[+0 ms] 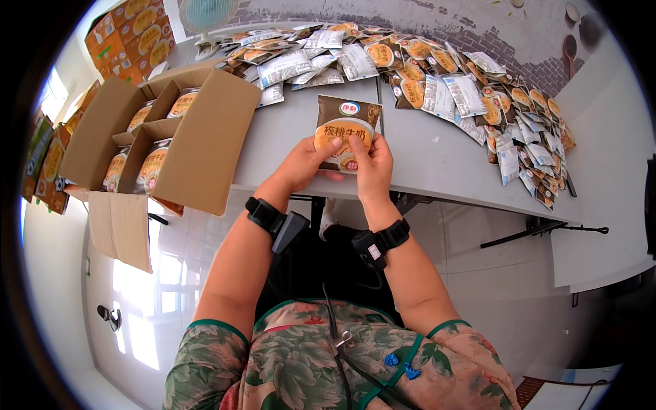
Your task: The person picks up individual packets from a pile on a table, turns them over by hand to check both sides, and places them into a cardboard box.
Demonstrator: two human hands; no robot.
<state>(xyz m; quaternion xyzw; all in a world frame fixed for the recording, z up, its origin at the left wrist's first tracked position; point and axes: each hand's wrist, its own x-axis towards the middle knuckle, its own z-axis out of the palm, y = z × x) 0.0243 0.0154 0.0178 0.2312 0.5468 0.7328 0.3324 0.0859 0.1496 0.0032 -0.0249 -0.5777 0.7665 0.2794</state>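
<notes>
Between my left hand (309, 161) and my right hand (374, 166) is a brown and orange milk pouch (344, 125), gripped along its lower part with its printed front facing me. Both thumbs press on the front; most of the other fingers are hidden behind it. To the left stands an open cardboard box (205, 133), its flaps spread and its inside split by cardboard dividers. Similar pouches (152, 166) stand in its compartments. A long pile of the same pouches (410, 92) curves along the far and right side of the grey table, some showing their white printed backs.
The grey table (287, 148) has its near edge just below my hands. A fan (207, 18) stands at the back left by stacked orange cartons (133, 38). More printed cartons (51, 164) are at the far left. Folding table legs (517, 234) show below at the right.
</notes>
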